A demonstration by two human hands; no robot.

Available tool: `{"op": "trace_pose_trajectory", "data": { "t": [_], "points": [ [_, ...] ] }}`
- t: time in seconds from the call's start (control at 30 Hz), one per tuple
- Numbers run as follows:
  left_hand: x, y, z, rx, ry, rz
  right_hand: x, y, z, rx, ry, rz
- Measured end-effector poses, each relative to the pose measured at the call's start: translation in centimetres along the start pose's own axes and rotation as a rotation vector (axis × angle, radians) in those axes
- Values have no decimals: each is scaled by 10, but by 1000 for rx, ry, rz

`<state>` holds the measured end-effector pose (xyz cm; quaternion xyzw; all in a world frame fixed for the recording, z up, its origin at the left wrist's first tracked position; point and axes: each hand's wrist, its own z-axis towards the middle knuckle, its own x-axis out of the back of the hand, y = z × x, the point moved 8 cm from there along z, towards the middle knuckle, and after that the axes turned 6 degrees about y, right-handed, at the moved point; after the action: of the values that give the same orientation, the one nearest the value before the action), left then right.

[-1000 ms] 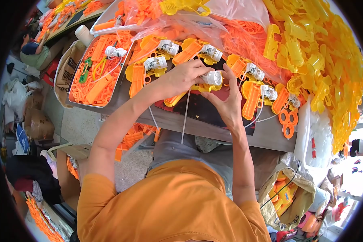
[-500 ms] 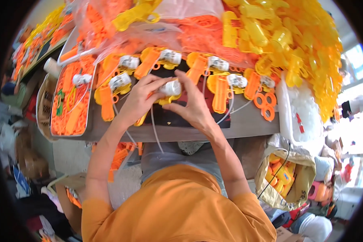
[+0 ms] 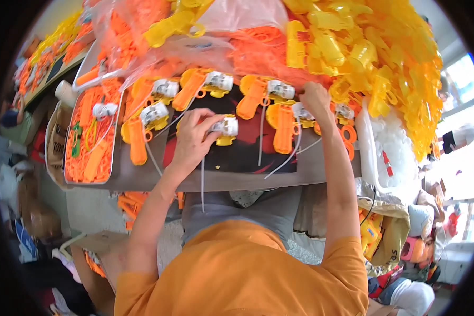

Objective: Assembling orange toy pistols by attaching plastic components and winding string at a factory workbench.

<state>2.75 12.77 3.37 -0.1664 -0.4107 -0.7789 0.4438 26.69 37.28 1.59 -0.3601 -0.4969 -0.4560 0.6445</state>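
Note:
My left hand (image 3: pixel 195 134) is closed around a half-built toy gun (image 3: pixel 227 138), a yellow shell with a white pump-like unit at its end, above the dark mat (image 3: pixel 242 158). A thin clear tube (image 3: pixel 203 184) dangles from it past the table edge. Farther right, my right hand (image 3: pixel 316 100) reaches over the row of guns to the edge of the orange parts. Its fingers are bent together, and whatever they pinch is hidden. Just left of that hand lies a toy gun with an orange handle (image 3: pixel 283 131); another one (image 3: pixel 253 97) rests behind the mat.
A white-rimmed tray (image 3: pixel 112 168) of orange parts stands at the left. Yellow shells (image 3: pixel 374 58) pile up at the back right, beside a white tub (image 3: pixel 367 142) of pale pieces. Orange rings (image 3: pixel 348 134) lie near my right forearm. A sack (image 3: pixel 395 231) stands below the table.
My right hand has left the toy gun and moved right and away to the orange parts. My left hand alone keeps hold of the gun, now turned to show its white unit.

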Motion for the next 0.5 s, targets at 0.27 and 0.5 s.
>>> {"op": "trace_pose_trajectory", "data": {
  "t": [0.27, 0.5],
  "points": [
    [27, 5, -19, 132, 54, 231, 24, 4, -8, 21, -63, 169],
    [25, 8, -27, 208, 12, 332, 77, -132, -150, 424, -68, 755]
  ]
}}
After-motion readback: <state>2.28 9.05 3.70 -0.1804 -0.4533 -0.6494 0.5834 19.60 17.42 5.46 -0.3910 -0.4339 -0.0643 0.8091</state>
